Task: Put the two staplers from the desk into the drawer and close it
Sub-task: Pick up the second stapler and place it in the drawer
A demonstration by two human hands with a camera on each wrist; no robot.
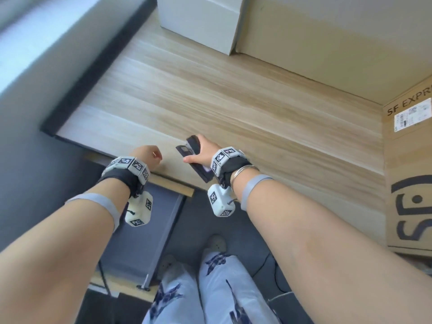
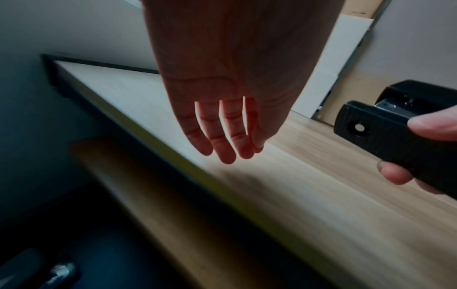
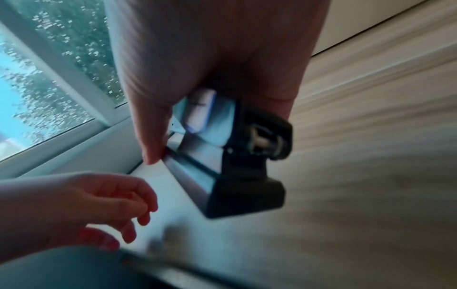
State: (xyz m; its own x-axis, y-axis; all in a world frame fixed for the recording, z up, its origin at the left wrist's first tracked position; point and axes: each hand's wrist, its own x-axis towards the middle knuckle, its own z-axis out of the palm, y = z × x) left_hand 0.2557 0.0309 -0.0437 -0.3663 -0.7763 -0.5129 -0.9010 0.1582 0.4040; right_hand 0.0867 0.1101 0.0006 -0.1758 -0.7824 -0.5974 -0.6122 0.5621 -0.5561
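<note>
A black stapler (image 1: 191, 146) with a silvery inner rail is lifted just above the front of the light wooden desk (image 1: 233, 101). My right hand (image 1: 193, 149) grips it, thumb on one side and fingers curled round the other. The same stapler (image 2: 385, 135) fills the right edge of the left wrist view, and in the right wrist view this stapler (image 3: 235, 172) hangs below my palm. My left hand (image 1: 153, 157) hovers empty over the desk's front edge, its fingers (image 2: 222, 136) relaxed and hanging down. Below it the dark grey drawer (image 1: 145, 225) stands pulled out. No other stapler shows.
A white box (image 1: 201, 22) and a big cardboard box (image 1: 327, 31) stand at the back of the desk. An SF Express carton (image 1: 409, 171) blocks the right side. A window frame (image 3: 61, 68) runs along the left. My legs (image 1: 210, 288) are beside the drawer.
</note>
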